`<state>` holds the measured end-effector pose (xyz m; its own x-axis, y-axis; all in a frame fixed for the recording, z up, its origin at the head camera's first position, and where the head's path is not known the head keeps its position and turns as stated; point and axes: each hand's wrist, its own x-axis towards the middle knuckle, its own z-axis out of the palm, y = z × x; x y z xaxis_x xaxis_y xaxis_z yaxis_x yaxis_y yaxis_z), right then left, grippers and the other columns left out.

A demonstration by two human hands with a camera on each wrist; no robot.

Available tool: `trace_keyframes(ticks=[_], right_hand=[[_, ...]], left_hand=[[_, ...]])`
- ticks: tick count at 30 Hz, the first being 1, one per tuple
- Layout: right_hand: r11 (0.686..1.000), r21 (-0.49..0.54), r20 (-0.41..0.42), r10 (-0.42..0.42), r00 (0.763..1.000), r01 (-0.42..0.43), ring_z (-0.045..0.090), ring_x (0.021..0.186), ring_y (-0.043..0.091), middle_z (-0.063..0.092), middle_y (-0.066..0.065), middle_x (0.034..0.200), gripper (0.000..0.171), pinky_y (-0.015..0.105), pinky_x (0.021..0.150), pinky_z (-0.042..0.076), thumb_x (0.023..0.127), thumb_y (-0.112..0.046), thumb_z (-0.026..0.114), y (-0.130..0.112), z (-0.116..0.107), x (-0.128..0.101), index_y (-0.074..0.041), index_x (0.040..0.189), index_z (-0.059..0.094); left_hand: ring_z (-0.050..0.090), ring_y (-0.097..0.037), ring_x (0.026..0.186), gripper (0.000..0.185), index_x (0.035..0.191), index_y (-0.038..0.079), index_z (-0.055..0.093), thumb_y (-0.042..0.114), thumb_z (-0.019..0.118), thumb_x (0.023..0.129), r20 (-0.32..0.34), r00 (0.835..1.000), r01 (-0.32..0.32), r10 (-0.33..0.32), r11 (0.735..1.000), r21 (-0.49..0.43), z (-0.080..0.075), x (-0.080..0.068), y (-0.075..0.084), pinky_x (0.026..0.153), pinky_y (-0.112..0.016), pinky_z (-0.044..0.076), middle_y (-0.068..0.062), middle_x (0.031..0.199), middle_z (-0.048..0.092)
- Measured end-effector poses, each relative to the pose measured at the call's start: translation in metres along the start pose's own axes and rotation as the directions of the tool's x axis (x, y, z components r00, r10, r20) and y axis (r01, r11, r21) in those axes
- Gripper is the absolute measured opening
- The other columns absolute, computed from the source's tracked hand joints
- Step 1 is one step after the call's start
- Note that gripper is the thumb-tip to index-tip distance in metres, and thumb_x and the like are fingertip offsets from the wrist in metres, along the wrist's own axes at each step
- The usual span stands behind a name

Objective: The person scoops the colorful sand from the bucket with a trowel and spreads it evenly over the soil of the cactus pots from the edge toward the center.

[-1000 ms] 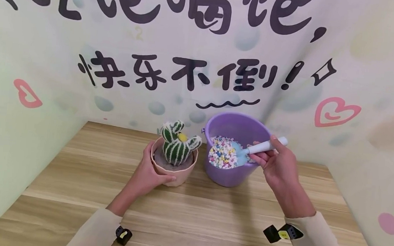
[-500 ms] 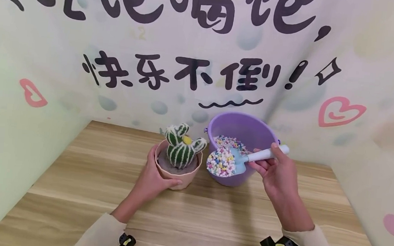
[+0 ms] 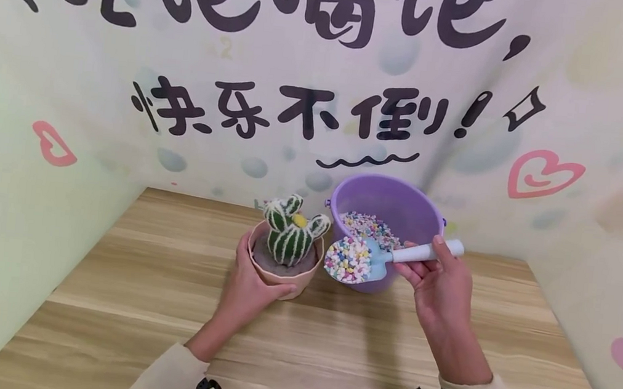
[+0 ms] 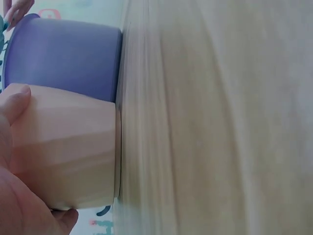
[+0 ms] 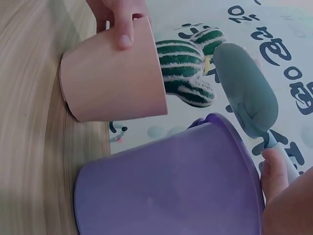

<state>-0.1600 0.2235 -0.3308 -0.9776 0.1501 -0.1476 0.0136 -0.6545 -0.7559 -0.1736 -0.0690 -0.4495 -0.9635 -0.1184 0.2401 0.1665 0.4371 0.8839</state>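
A pink pot (image 3: pixel 282 278) (image 4: pixel 68 152) (image 5: pixel 112 78) with a green striped cactus (image 3: pixel 291 233) (image 5: pixel 188 68) stands on the wooden table (image 3: pixel 298 341). My left hand (image 3: pixel 250 282) grips the pot's side, thumb across its front. To its right sits a purple bucket (image 3: pixel 394 205) (image 5: pixel 171 191) (image 4: pixel 63 56) holding coloured pebbles (image 3: pixel 372 226). My right hand (image 3: pixel 437 280) holds a small blue scoop (image 3: pixel 372 263) (image 5: pixel 244 95) by its white handle; the scoop is heaped with pebbles and hovers over the bucket's front rim, close to the pot.
Walls papered with black characters and pink hearts (image 3: pixel 544 174) close in the table at the back and both sides. Bare wooden tabletop stretches in front of the pot and bucket.
The right hand has lifted the loaded scoop out of the bucket and carried it left toward the pot. The left hand keeps its hold on the pot.
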Motion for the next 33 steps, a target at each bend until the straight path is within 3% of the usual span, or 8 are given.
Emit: trace_keyframes(ticks=[15, 22, 33], right_hand=[[0.999, 0.010, -0.080, -0.042, 0.996, 0.043, 0.073, 0.074, 0.027, 0.070, 0.014, 0.082, 0.030, 0.044, 0.071, 0.059, 0.095, -0.023, 0.063, 0.013, -0.001, -0.011, -0.007, 0.111, 0.042], [0.997, 0.018, -0.092, -0.075, 0.993, 0.077, 0.073, 0.076, 0.033, 0.069, 0.014, 0.084, 0.024, 0.045, 0.068, 0.059, 0.095, -0.020, 0.063, 0.020, -0.002, -0.014, -0.004, 0.105, 0.048], [0.994, 0.034, -0.158, -0.094, 0.983, 0.101, 0.073, 0.078, 0.034, 0.065, 0.012, 0.094, 0.019, 0.047, 0.067, 0.059, 0.096, -0.018, 0.062, 0.028, -0.002, -0.017, -0.005, 0.104, 0.050]], left_hand=[[0.034, -0.029, 0.138, 0.136, 0.154, 0.016, 0.011, 0.036, 0.097, 0.051, -0.071, 0.996, 0.060, -0.062, 0.998, -0.025, 0.013, -0.009, 0.009, 0.113, -0.048, 0.032, -0.014, 0.154, 0.029], [0.030, -0.027, 0.140, 0.137, 0.154, 0.017, 0.008, 0.034, 0.097, 0.052, -0.053, 0.996, 0.063, -0.067, 0.995, -0.077, 0.013, -0.009, 0.009, 0.115, -0.046, 0.028, -0.011, 0.156, 0.025], [0.027, -0.031, 0.141, 0.140, 0.155, 0.018, 0.004, 0.035, 0.097, 0.052, -0.009, 0.997, 0.071, -0.072, 0.995, -0.070, 0.011, -0.010, 0.007, 0.115, -0.051, 0.027, -0.013, 0.156, 0.019]])
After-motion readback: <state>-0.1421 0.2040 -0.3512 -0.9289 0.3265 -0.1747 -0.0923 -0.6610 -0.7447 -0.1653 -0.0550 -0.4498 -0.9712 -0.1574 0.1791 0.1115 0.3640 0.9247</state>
